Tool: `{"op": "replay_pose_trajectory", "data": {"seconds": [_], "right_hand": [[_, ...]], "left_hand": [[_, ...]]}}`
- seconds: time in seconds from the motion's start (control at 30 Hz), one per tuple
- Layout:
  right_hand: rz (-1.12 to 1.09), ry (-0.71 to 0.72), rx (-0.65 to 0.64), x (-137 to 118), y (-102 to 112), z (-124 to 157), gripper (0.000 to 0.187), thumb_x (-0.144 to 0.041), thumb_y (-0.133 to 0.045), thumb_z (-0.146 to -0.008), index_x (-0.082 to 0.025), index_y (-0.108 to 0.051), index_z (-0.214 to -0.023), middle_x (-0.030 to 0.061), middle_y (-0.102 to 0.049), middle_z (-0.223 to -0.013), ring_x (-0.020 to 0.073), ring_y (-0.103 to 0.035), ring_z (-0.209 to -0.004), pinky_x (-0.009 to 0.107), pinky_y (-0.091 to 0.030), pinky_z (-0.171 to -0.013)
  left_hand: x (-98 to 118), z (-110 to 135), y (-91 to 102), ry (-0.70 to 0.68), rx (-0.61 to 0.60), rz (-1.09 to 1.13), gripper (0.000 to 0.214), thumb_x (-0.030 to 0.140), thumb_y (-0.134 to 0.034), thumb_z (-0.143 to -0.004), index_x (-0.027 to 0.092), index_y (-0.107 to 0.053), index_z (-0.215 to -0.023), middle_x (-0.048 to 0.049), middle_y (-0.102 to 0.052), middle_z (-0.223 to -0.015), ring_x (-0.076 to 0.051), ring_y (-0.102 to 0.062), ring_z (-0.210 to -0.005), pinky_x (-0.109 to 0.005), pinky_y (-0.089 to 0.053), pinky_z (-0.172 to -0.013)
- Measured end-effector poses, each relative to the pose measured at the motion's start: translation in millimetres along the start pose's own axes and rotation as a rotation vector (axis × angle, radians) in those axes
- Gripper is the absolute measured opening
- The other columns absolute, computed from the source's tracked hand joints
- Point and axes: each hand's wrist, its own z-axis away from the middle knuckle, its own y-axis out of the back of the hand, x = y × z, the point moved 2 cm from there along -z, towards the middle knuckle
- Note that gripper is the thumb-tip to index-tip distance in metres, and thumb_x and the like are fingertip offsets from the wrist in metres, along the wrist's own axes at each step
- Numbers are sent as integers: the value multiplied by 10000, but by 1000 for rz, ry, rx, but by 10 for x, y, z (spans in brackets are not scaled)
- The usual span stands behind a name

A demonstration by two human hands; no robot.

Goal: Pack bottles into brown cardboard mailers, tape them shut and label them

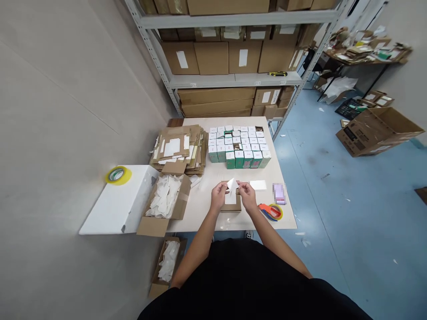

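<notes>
Both hands meet over a small flat cardboard box (235, 207) near the table's front edge. Between them rises a white paper label (232, 183), one corner folded up. My left hand (219, 195) pinches its left side, while the fingers of my right hand (247, 195) are closed on its right edge. A white patch (230, 198) lies on the box below; whether it is part of the same label I cannot tell. Just beyond my right hand is a stack of white labels (258, 185). An orange and blue tape dispenser (271, 212) with yellow tape rests to the right.
Rows of green and white small boxes (239, 144) stand at the table's back. Flattened cardboard (173, 144) is piled at left, beside an open carton (183, 195) of white paper. A purple item (279, 194) lies at right. Shelving (233, 80) stands behind.
</notes>
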Motion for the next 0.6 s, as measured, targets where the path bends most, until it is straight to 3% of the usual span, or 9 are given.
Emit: {"op": "replay_pose_trajectory", "data": {"seconds": [0.13, 0.3, 0.47, 0.6], "right_hand": [[4, 24, 14, 12, -176, 0, 212, -415, -724, -778, -231, -622, -805, 110, -754, -1198, 249, -700, -1011, 389, -570, -840], [-10, 57, -3, -25, -242, -26, 209, -408, -732, -767, -232, -625, -798, 114, -758, -1212, 260, -704, -1057, 406, -564, -898], [-86, 4, 20, -79, -108, -31, 228, -412, -737, -764, -240, -588, -769, 83, -761, -1188, 236, -703, -999, 389, -591, -849], [-165, -82, 39, -95, 51, -33, 315, -515, -737, -804, -245, -579, -767, 41, -764, -1020, 204, -694, -884, 387, -610, -838]], "left_hand": [[80, -16, 61, -5, -77, 44, 556, 690, -598, -900, 159, -758, -936, -95, -761, -904, -230, -720, -878, -361, -586, -819], [228, -53, 63, -70, -129, 5, 477, 524, -862, -720, 164, -786, -1023, -83, -791, -961, -241, -740, -925, -362, -580, -880], [242, -83, 34, -73, -52, -108, 339, 502, -780, -797, 163, -771, -792, -33, -747, -756, -195, -696, -722, -288, -548, -666], [170, -45, -93, -119, -41, -149, 301, 468, -747, -836, 172, -794, -819, -37, -753, -804, -195, -702, -759, -288, -566, -687]]}}
